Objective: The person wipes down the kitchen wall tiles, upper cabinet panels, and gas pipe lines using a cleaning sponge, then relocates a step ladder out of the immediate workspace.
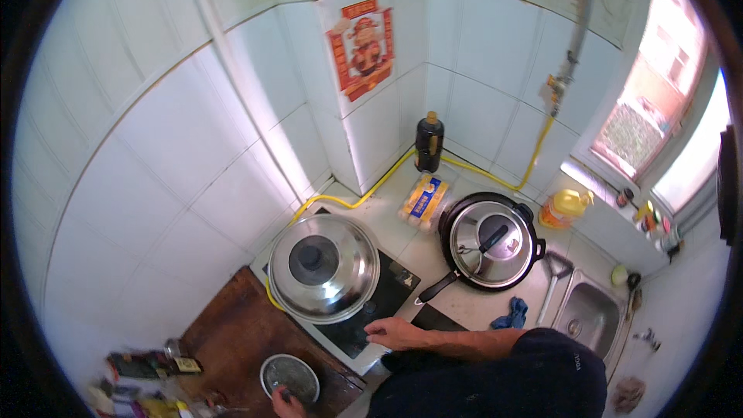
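My left hand (288, 405) is at the near edge of a round metal-rimmed dish (299, 376) on the brown wooden board (223, 325). Its fingers reach over the rim and seem to grip it; part of the hand is cut off by the picture's bottom. My right hand (397, 334), loosely curled with nothing visible in it, hovers over the front of the black gas stove (342, 337). A dark stove knob (369, 306) lies just beyond its fingertips. On the stove's left side stands a large wok under a domed steel lid (351, 284) with a black knob.
Right of the stove sits a black pan (450, 229) with a steel lid (464, 244). Behind are packed eggs (425, 200), a dark bottle (429, 145), and a yellow gas hose (371, 188). A blue cloth (512, 313), oil jug (563, 209) and sink (586, 307) stand right; bottles (157, 364) left.
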The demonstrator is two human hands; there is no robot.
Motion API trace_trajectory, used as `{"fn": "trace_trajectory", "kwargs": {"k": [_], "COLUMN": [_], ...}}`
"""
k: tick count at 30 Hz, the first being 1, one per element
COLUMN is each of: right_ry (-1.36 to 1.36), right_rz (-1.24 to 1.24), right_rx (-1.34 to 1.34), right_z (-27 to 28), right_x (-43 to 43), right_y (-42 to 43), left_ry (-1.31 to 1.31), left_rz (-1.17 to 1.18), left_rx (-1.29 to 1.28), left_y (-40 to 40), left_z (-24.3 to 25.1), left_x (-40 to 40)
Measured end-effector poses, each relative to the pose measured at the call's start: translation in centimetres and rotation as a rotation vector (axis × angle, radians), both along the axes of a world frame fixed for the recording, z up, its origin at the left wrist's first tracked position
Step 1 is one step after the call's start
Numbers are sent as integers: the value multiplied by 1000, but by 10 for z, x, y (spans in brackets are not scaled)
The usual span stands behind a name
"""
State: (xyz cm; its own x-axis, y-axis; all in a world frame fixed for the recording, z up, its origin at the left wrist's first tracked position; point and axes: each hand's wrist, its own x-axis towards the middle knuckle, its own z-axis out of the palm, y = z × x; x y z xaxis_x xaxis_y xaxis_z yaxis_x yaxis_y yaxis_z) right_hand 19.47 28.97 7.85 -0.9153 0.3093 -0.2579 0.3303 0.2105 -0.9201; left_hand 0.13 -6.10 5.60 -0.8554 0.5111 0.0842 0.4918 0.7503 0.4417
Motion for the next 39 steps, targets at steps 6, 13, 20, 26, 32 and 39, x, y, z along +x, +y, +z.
{"fn": "trace_trajectory", "kwargs": {"k": [6,13,20,26,32,39], "right_ry": [3,18,31,-30,-4,-28], "right_rz": [-54,-81,-82,-13,-40,-8], "right_rx": [27,15,18,-5,-11,-2], "right_z": [-8,-19,-12,-15,-3,-14], "right_x": [10,7,19,15,18,9], "right_y": [2,6,13,20,30,32], "left_ry": [194,115,657,178,344,183], "left_rz": [126,-95,13,-5,38,194], "left_rx": [306,111,360,251,525,371], "left_y": [13,-14,43,-8,25,-14], "left_z": [108,-38,159,9,136,-16], "left_x": [15,-8,19,-1,17,-5]}}
